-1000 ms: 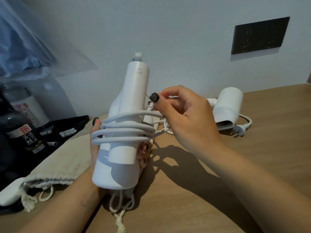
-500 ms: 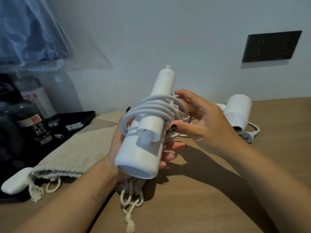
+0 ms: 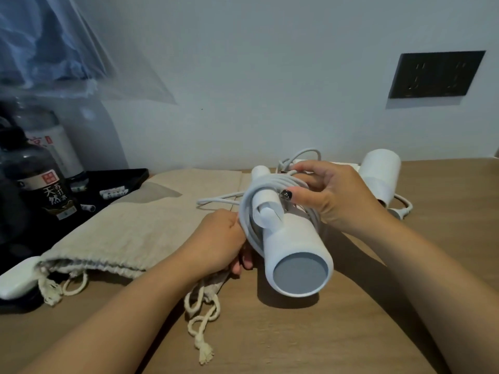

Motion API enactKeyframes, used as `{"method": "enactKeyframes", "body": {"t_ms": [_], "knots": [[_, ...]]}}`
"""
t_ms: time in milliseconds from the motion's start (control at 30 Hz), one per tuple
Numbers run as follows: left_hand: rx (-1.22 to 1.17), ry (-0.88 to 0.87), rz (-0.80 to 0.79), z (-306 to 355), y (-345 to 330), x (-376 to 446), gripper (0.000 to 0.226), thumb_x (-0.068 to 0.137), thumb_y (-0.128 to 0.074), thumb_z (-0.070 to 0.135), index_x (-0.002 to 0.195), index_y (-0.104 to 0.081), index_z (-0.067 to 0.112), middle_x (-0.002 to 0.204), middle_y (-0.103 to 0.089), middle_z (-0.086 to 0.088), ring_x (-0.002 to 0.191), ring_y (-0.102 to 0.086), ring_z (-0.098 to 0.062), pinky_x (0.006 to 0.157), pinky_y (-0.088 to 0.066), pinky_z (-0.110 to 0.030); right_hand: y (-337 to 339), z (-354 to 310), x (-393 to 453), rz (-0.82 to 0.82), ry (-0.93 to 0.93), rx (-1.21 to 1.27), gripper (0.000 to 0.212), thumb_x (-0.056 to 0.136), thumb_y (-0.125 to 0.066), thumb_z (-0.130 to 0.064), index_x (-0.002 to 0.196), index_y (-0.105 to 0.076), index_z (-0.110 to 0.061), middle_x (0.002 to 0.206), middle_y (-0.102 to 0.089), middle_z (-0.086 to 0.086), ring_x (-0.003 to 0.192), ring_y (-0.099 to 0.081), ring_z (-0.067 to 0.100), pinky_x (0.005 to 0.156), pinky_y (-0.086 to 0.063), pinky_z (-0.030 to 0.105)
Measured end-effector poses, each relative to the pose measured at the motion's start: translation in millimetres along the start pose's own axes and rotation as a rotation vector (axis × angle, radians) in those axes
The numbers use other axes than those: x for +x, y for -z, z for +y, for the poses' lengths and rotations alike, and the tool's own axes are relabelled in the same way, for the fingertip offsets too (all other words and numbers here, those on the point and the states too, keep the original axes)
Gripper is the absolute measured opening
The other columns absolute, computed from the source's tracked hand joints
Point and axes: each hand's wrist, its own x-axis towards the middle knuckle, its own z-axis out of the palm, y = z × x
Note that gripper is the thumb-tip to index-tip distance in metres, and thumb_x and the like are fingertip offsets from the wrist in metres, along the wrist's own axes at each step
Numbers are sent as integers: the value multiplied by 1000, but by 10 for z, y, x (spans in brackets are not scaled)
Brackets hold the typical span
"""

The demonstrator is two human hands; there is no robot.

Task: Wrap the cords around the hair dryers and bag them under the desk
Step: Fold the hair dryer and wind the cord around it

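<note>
Several loops of white cord [image 3: 272, 184] now sit bunched around the folded handle and body of the white cylindrical hair dryer [image 3: 293, 244], where a second ago they lay as neat separate turns and the dryer stood nearly upright in my view. I have since tipped it down, so its grey round end faces me at about 6 o'clock, low over the wooden worktop [image 3: 351, 319].

My left hand [image 3: 218, 238] grips the dryer and its coils from the 9 o'clock side, fingers curled under. My right hand [image 3: 329, 195] is curled over the coils at 1 o'clock, thumb pressing the cord against the handle and the fingers holding the last stretch. A loose tail of cord trails out toward 10 o'clock, so I judge the wrap nearly finished, with the plug end left to tuck.

The beige drawstring cloth bag [image 3: 129, 225] lies flat on the worktop just at 9 o'clock of the dryer, its mouth and cream rope ties toward me, ready to take it. The second white hair dryer [image 3: 378, 179] rests at 2 o'clock behind my right hand, its cord and plug lying loose beside it, not yet wrapped.
</note>
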Motion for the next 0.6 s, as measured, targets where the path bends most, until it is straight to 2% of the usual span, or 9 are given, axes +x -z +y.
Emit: {"method": "enactKeyframes", "body": {"t_ms": [67,167,200,267,333,367,400,500,600], "knots": [[27,-23,63,39,43,-21,36,96,-39,13,75,-67,4,55,-67,-8,42,-58,-17,44,-43,-17,-3,2,0,12,-11,-10,27,71,-74,-36,94,-60,-39,80,-68,-32,84,-66,-9,66,-49,5],[58,-128,261,118,95,-104,34,102,-40,23,80,-63,12,67,-67,-1,60,-66,-14,55,-45,-17,-37,-30,-16,11,-12,-38,57,59,-69,-50,113,-63,-30,96,-69,-26,89,-67,-5,79,-54,15],[-112,-125,297,157,105,-72,37,103,-36,33,88,-65,16,74,-70,-1,65,-68,-12,58,-49,-21,-56,-40,-17,13,-5,-55,66,58,-68,-52,119,-63,-27,100,-68,-23,91,-67,-3,84,-54,19],[-417,-64,219,232,80,48,40,102,-29,43,106,-65,25,101,-73,-3,77,-70,-7,69,-56,-25,-87,-55,-21,25,1,-73,71,58,-67,-53,122,-62,-24,103,-69,-19,92,-67,-2,87,-55,23],[-382,-147,134,194,30,145,35,104,-34,27,131,-54,15,131,-61,-5,95,-63,-3,72,-48,-6,-91,-51,-15,30,-7,-79,70,60,-66,-56,121,-64,-22,104,-71,-16,93,-67,0,89,-56,28],[-324,-225,155,115,18,170,38,104,-39,25,140,-45,14,138,-53,2,108,-57,-3,73,-41,1,-88,-44,-9,26,-6,-92,70,61,-65,-58,121,-65,-21,105,-71,-14,94,-67,2,90,-56,32],[-247,-300,184,54,-18,158,44,101,-44,35,143,-40,22,135,-48,15,120,-52,-3,78,-39,1,-89,-34,-4,16,-3,-116,70,63,-64,-61,120,-65,-22,107,-72,-12,96,-67,3,89,-56,33],[-212,-338,196,62,-71,-32,53,76,-41,78,122,-49,53,139,-40,34,129,-41,8,98,-41,-19,-115,-32,-13,-26,0,-213,79,63,-51,-73,124,-65,-24,115,-70,-10,101,-64,3,87,-55,28],[-305,-359,202,105,-55,-77,45,86,-31,77,116,-52,51,129,-54,30,113,-52,15,87,-46,-14,-128,-41,-17,-45,13,-257,92,58,-43,-80,130,-62,-25,121,-65,-13,102,-58,-3,85,-50,20]]}}
